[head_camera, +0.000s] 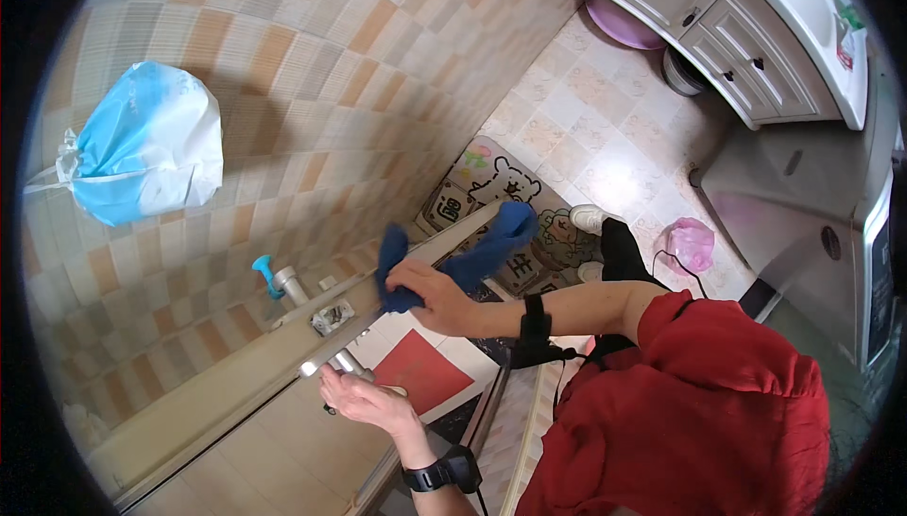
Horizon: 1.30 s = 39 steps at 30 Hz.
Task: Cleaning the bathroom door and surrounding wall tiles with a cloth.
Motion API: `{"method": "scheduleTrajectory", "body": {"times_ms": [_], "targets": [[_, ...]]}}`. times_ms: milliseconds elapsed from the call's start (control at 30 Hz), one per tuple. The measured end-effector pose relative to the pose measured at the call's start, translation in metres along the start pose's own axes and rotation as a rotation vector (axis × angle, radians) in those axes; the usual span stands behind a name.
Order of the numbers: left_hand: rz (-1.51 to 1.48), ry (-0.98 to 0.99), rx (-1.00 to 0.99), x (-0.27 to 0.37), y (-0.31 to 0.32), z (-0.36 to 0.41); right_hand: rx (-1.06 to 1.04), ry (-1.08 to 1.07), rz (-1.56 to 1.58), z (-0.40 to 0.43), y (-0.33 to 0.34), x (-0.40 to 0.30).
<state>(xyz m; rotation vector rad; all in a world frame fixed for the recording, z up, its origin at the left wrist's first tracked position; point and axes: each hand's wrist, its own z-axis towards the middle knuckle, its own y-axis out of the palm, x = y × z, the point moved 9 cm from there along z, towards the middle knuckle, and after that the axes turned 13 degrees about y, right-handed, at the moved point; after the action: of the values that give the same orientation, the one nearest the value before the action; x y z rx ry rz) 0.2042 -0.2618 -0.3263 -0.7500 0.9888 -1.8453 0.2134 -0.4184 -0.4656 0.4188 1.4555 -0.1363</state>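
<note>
A blue cloth (489, 250) is bunched in my right hand (439, 300). It lies over the edge of a cream door (368, 293), its loose ends blurred. Lower down, my left hand (365, 399) is closed around the metal lever handle (347, 362) on the door's near side; the palm hides part of the lever. Between the two hands, a lock plate (331, 317) is set in the door edge. On the far side, another handle (285, 282) carries a light-blue fitting (266, 275).
Through the doorway lies a red mat (424, 374). A printed floor mat (506, 183) is under the door. A blue-and-white plastic bag (152, 144) hangs on the tiled wall. To the right stand a grey appliance (801, 211), a vanity cabinet (744, 55) and a pink bag (689, 245).
</note>
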Motion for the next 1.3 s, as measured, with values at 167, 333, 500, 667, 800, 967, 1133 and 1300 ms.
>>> {"method": "scheduleTrajectory", "body": {"times_ms": [167, 333, 500, 667, 800, 967, 1133, 1300], "targets": [[-0.022, 0.027, -0.002, -0.002, 0.001, -0.001, 0.063, 0.054, -0.052, -0.009, -0.01, 0.025], [-0.043, 0.021, 0.013, -0.003, 0.001, 0.001, 0.03, -0.086, -0.043, -0.008, 0.01, -0.025], [-0.062, 0.057, 0.03, 0.003, 0.002, 0.0, 0.025, -0.141, 0.101, -0.002, 0.014, -0.054], [-0.046, 0.05, 0.049, 0.008, -0.004, 0.002, 0.054, -0.176, 0.1, 0.0, 0.015, -0.061], [-0.011, 0.086, 0.023, 0.006, -0.004, 0.0, 0.047, -0.127, 0.304, 0.015, 0.004, -0.068], [-0.016, 0.106, 0.027, 0.005, -0.004, 0.001, -0.113, -0.155, 0.37, 0.03, 0.013, -0.084], [0.006, 0.144, 0.082, 0.0, -0.006, 0.002, 0.157, -0.191, 0.032, 0.003, 0.001, 0.005], [-0.057, 0.086, 0.054, 0.014, -0.003, 0.003, 0.309, 0.038, -0.379, -0.009, -0.042, 0.11]]}}
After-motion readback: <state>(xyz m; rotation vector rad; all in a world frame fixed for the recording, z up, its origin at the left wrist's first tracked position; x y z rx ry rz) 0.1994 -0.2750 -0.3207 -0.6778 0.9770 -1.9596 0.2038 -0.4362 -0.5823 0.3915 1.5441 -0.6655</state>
